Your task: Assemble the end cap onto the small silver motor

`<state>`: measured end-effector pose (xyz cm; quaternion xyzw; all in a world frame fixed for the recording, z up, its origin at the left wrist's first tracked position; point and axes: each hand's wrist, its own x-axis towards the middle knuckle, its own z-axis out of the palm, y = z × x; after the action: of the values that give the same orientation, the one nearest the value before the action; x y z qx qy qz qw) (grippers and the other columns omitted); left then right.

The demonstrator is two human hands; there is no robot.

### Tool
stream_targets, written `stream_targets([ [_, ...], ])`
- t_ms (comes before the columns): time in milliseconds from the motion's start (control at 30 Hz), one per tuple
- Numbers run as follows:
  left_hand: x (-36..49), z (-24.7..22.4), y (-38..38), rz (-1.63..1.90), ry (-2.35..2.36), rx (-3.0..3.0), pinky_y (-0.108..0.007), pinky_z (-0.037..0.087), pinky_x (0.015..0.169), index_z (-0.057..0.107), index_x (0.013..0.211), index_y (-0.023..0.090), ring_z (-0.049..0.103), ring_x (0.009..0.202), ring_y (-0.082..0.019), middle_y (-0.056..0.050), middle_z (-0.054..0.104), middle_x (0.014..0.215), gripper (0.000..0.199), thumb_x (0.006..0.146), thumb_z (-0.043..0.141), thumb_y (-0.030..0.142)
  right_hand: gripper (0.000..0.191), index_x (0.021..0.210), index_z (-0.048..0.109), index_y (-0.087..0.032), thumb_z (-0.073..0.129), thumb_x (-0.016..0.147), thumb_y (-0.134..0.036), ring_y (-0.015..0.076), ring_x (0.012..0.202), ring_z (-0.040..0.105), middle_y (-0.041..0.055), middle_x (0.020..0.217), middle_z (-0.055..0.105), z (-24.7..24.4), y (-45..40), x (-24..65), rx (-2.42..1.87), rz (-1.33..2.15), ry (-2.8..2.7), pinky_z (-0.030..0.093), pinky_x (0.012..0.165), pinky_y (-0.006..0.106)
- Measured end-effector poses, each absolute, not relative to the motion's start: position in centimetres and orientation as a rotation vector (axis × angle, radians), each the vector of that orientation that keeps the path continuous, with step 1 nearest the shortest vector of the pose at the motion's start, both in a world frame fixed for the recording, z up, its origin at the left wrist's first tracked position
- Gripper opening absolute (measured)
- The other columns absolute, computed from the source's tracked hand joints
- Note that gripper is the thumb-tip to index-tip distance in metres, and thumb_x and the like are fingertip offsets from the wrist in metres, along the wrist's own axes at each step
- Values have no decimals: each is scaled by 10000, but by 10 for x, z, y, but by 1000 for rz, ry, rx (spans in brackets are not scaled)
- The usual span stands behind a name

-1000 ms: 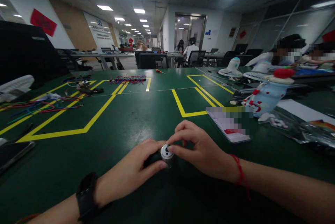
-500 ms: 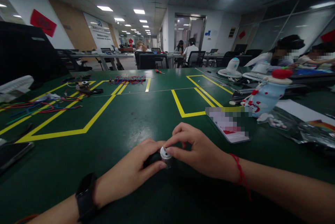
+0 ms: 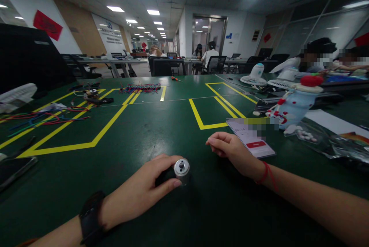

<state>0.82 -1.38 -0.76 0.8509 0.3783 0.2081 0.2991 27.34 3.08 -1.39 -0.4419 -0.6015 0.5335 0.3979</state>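
A small silver electric motor (image 3: 182, 173) stands upright on the green table, its short dark shaft and a hole showing on the round top face. My left hand (image 3: 144, 185) is closed around it from the left, thumb in front and index finger behind. To the right and farther back, my right hand (image 3: 230, 147) is apart from the motor. Its fingers are curled and pressed together; whatever is in them, if anything, is hidden. Beside that wrist lies a phone (image 3: 261, 145) with a lit screen and a red button.
Yellow tape (image 3: 65, 150) marks areas on the table. Bundled wires (image 3: 141, 87) and an orange screwdriver (image 3: 175, 79) lie toward the back. Loose wires (image 3: 57, 118) are at the left. A light blue bottle (image 3: 298, 106), small fans (image 3: 256, 75) and plastic bags (image 3: 308, 135) stand or lie at the right.
My right hand has left the motor's top and moved right and away from me, to the phone's left edge. The motor's top face is now uncovered. My left hand keeps its hold.
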Motion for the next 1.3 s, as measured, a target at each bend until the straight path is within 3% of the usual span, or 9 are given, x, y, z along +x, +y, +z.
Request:
stream_targets([
  [400, 9, -7, -12, 566, 979, 2259, -365, 434, 882, 454, 1297, 317, 549, 1011, -225, -32, 591, 1151, 367, 940, 532, 295, 226, 858, 646, -171, 558, 861, -379, 112, 640, 504, -3, 731, 576, -7, 22, 264, -1200, 1109, -1814, 395, 579, 248],
  [567, 12, -5, -13, 553, 972, 2260, -343, 446, 823, 520, 1196, 277, 562, 935, -219, -26, 616, 1060, 257, 939, 532, 293, 262, 1029, 650, -220, 663, 791, -329, 119, 740, 520, 27, 953, 568, 3, 4, 238, -956, 884, -2061, 424, 629, 246],
  [767, 14, -5, -12, 567, 969, 2274, -337, 443, 807, 509, 1218, 282, 558, 930, -222, -30, 616, 1061, 283, 937, 534, 301, 144, 844, 678, -203, 602, 849, -325, 135, 824, 530, 30, 941, 544, 11, 2, 233, -946, 844, -1934, 439, 697, 260],
  [967, 13, -6, -12, 567, 964, 2275, -340, 440, 817, 529, 1181, 279, 558, 937, -223, -27, 611, 1063, 247, 936, 537, 300, 163, 957, 695, -242, 660, 807, -296, 149, 905, 531, 25, 992, 542, 11, 2, 232, -893, 869, -2086, 439, 777, 279],
  [1167, 12, -6, -13, 571, 964, 2261, -333, 441, 814, 497, 1237, 301, 560, 937, -213, -20, 612, 1071, 305, 936, 542, 294, 156, 909, 689, -213, 618, 842, -334, 139, 860, 541, 25, 946, 554, 13, 6, 239, -917, 871, -1985, 438, 745, 271],
  [1300, 12, -4, -13, 552, 958, 2254, -338, 440, 829, 488, 1257, 307, 561, 958, -217, -24, 611, 1088, 315, 945, 530, 288, 124, 891, 707, -224, 658, 813, -307, 162, 923, 536, 31, 973, 564, 7, 10, 260, -912, 859, -2241, 427, 841, 316],
])
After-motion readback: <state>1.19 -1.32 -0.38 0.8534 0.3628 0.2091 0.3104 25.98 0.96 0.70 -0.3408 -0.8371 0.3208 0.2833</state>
